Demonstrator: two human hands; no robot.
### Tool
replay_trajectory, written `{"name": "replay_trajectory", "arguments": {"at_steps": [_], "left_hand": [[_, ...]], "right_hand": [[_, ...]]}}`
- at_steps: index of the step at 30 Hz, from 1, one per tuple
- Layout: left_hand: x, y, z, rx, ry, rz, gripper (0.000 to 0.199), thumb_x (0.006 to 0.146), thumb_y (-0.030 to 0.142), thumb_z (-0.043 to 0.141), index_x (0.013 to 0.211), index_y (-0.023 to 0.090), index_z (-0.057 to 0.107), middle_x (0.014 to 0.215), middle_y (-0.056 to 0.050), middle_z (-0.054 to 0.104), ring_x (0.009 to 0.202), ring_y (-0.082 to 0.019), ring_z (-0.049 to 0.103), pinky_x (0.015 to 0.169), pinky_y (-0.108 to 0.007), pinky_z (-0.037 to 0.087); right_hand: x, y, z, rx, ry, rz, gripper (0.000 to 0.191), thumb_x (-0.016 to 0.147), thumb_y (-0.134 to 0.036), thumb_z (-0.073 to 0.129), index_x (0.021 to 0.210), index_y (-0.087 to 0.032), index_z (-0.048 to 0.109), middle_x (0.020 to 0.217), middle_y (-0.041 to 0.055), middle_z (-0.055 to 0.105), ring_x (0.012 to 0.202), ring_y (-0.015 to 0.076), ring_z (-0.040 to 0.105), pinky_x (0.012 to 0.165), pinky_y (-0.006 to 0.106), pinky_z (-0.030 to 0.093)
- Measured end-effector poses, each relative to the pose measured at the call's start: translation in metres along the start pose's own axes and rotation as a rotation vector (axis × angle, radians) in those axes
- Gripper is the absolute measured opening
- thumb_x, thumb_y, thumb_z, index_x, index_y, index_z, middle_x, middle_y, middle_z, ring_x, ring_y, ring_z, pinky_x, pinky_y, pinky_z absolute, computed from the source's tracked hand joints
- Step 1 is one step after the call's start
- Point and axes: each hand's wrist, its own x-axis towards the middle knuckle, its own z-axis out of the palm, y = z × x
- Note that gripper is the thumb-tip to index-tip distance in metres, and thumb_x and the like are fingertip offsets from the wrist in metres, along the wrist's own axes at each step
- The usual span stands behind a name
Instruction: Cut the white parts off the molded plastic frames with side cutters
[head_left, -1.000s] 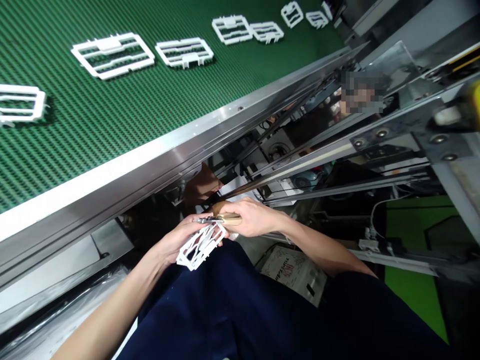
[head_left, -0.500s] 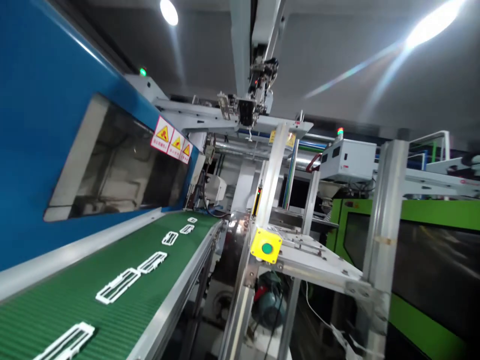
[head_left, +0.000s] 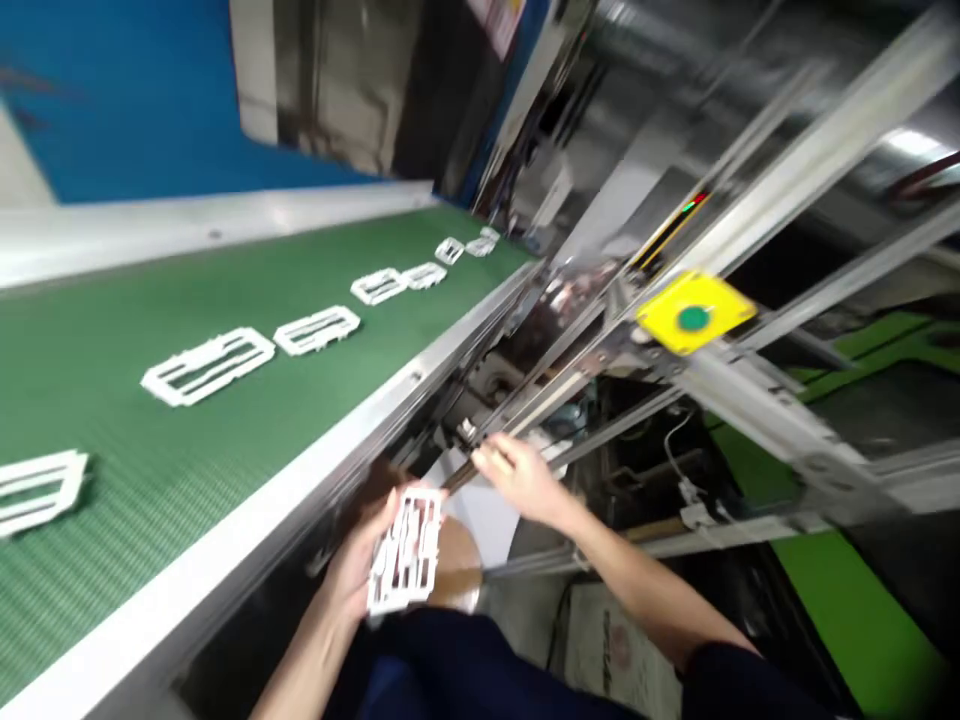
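Note:
My left hand (head_left: pixel 358 555) is at the bottom centre, its fingers round the edge of white slotted plastic frames (head_left: pixel 407 550), which look stacked. Up and to the right of them, my right hand (head_left: pixel 521 480) has its fingers curled together; whether anything small is between them is too blurred to tell. On the green conveyor belt (head_left: pixel 225 470) lie several more white frames, among them a large one (head_left: pixel 210 367) and one beside it (head_left: pixel 318 330). Another frame (head_left: pixel 41 490) is cut off by the left edge of the view.
A blue machine (head_left: pixel 142 100) stands behind the belt. To the right are a metal frame (head_left: pixel 780 410) with a yellow box (head_left: pixel 696 312) bearing a green button, and a green machine (head_left: pixel 840 590). A round brown surface (head_left: pixel 456 565) is below my hands.
The view has tilted down and turned. Both hands have come into view, the left one holding white frames. The yellow button box now appears higher and further right.

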Motion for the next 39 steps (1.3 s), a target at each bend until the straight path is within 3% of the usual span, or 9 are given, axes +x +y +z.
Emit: {"name": "replay_trajectory", "arguments": {"at_steps": [2, 6, 11, 18, 22, 27, 33, 39], "left_hand": [[-0.017, -0.01, -0.01, 0.001, 0.069, 0.047, 0.025, 0.089, 0.027, 0.054, 0.109, 0.013, 0.06, 0.1, -0.014, 0.068, 0.079, -0.024, 0.068, 0.062, -0.032, 0.057], [-0.02, -0.011, -0.012, 0.009, 0.036, 0.101, 0.023, 0.09, 0.026, 0.052, 0.104, 0.012, 0.063, 0.101, -0.014, 0.069, 0.085, -0.025, 0.068, 0.061, -0.03, 0.058], [-0.02, -0.012, -0.012, 0.006, 0.01, 0.104, 0.024, 0.088, 0.027, 0.054, 0.105, 0.012, 0.064, 0.104, -0.013, 0.068, 0.09, -0.026, 0.066, 0.065, -0.031, 0.058], [-0.024, -0.01, -0.008, 0.008, 0.054, 0.102, 0.022, 0.088, 0.026, 0.054, 0.102, 0.012, 0.064, 0.103, -0.012, 0.068, 0.089, -0.026, 0.067, 0.064, -0.032, 0.058], [-0.024, -0.01, -0.007, 0.015, 0.053, 0.074, 0.025, 0.09, 0.028, 0.051, 0.103, 0.01, 0.064, 0.098, -0.013, 0.069, 0.084, -0.024, 0.068, 0.063, -0.029, 0.057], [-0.024, -0.012, -0.003, 0.075, 0.046, 0.008, 0.032, 0.093, 0.027, 0.044, 0.109, 0.006, 0.061, 0.087, -0.015, 0.071, 0.07, -0.022, 0.069, 0.06, -0.026, 0.057], [-0.026, -0.012, 0.0, 0.091, 0.056, -0.054, 0.035, 0.094, 0.028, 0.042, 0.113, 0.003, 0.058, 0.085, -0.017, 0.07, 0.068, -0.022, 0.069, 0.055, -0.024, 0.056], [-0.025, -0.011, -0.001, 0.077, 0.028, -0.074, 0.03, 0.093, 0.026, 0.044, 0.107, 0.005, 0.06, 0.083, -0.016, 0.07, 0.065, -0.02, 0.068, 0.057, -0.024, 0.056]], "right_hand": [[0.003, 0.003, 0.002, 0.08, -0.017, 0.026, 0.021, 0.085, -0.037, 0.049, 0.081, -0.017, 0.055, 0.068, -0.0019, 0.055, 0.059, 0.0094, 0.048, 0.056, 0.021, 0.038], [0.002, -0.001, 0.004, 0.202, -0.085, 0.05, 0.02, 0.084, -0.029, 0.051, 0.1, -0.018, 0.056, 0.084, 0.0015, 0.063, 0.07, 0.0117, 0.057, 0.066, 0.023, 0.043], [0.0, -0.01, 0.006, 0.169, -0.137, 0.05, 0.018, 0.084, -0.033, 0.051, 0.09, -0.017, 0.057, 0.071, -0.0003, 0.06, 0.061, 0.0102, 0.053, 0.061, 0.022, 0.042], [0.003, -0.013, 0.015, 0.253, -0.146, 0.044, 0.019, 0.083, -0.03, 0.054, 0.097, -0.019, 0.056, 0.088, 0.0019, 0.063, 0.075, 0.0122, 0.058, 0.069, 0.022, 0.044], [0.005, -0.023, 0.015, 0.208, -0.225, -0.078, 0.017, 0.084, -0.03, 0.053, 0.095, -0.018, 0.055, 0.083, 0.0005, 0.062, 0.069, 0.0103, 0.055, 0.065, 0.021, 0.041], [0.017, -0.034, 0.011, 0.099, -0.412, -0.242, 0.015, 0.084, -0.026, 0.052, 0.096, -0.018, 0.055, 0.07, -0.0038, 0.058, 0.06, 0.0075, 0.048, 0.059, 0.019, 0.034], [0.03, -0.038, 0.008, -0.007, -0.595, -0.326, 0.02, 0.078, -0.023, 0.058, 0.097, -0.02, 0.055, 0.074, -0.0042, 0.059, 0.063, 0.0078, 0.048, 0.061, 0.019, 0.031], [0.035, -0.04, 0.006, 0.001, -0.669, -0.35, 0.017, 0.079, -0.022, 0.057, 0.096, -0.019, 0.055, 0.073, -0.0034, 0.058, 0.063, 0.0083, 0.048, 0.059, 0.019, 0.03]]}}
